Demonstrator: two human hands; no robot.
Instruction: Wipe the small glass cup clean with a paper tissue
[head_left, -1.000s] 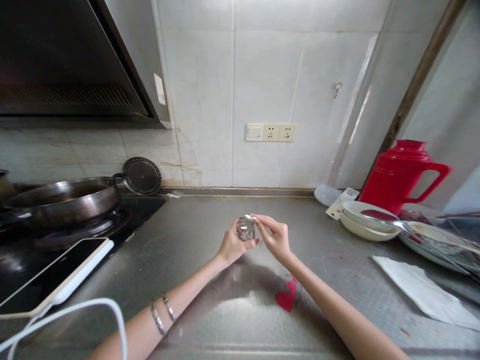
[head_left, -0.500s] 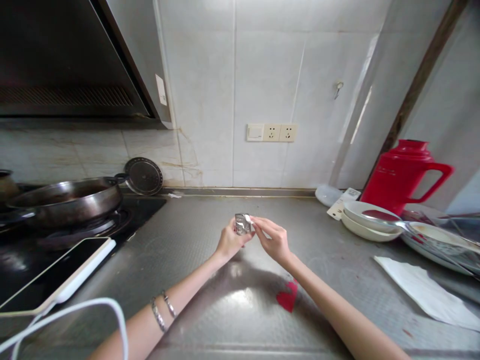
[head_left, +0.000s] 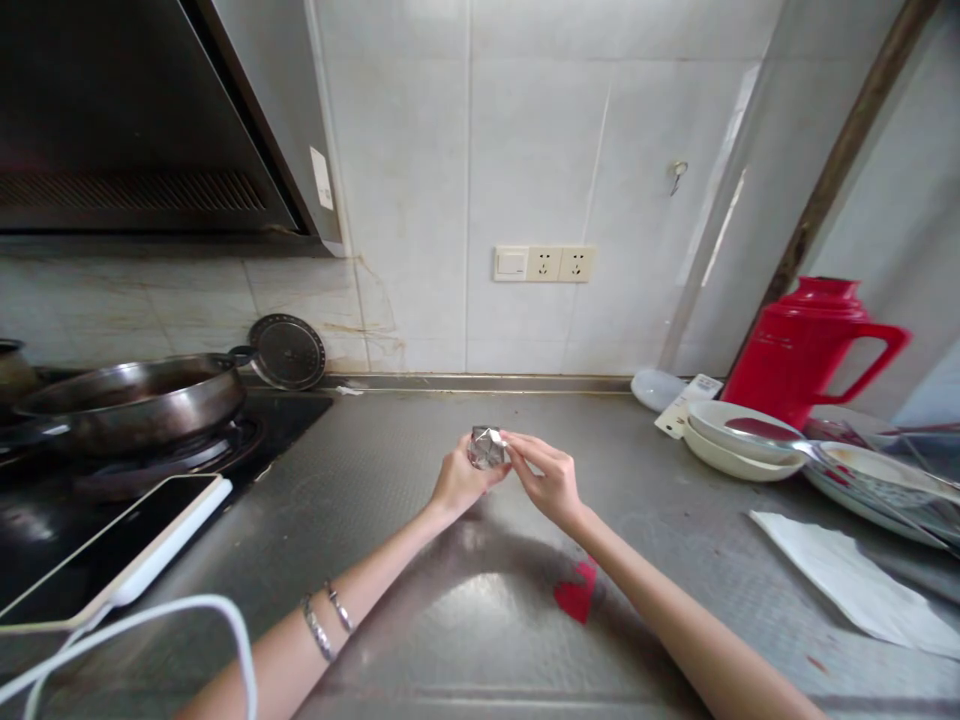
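My left hand (head_left: 460, 478) is closed around a small, shiny silver foil-wrapped block (head_left: 486, 450), held up above the steel counter. What lies inside the foil is hidden. My right hand (head_left: 549, 482) pinches the foil's upper right edge between thumb and fingertips. A torn red scrap (head_left: 576, 594) lies on the counter below my right forearm.
At left, a steel pan (head_left: 142, 400) stands on the black stove, with a phone (head_left: 105, 550) and white cable (head_left: 217, 605) nearer me. To the right are a red thermos (head_left: 799, 350), stacked bowls (head_left: 739, 455), a patterned plate (head_left: 885, 480) and a white paper sheet (head_left: 855, 580).
The foil at the block's top right has shifted slightly and shows a different fold under my right fingertips. Both hands stay in nearly the same place.
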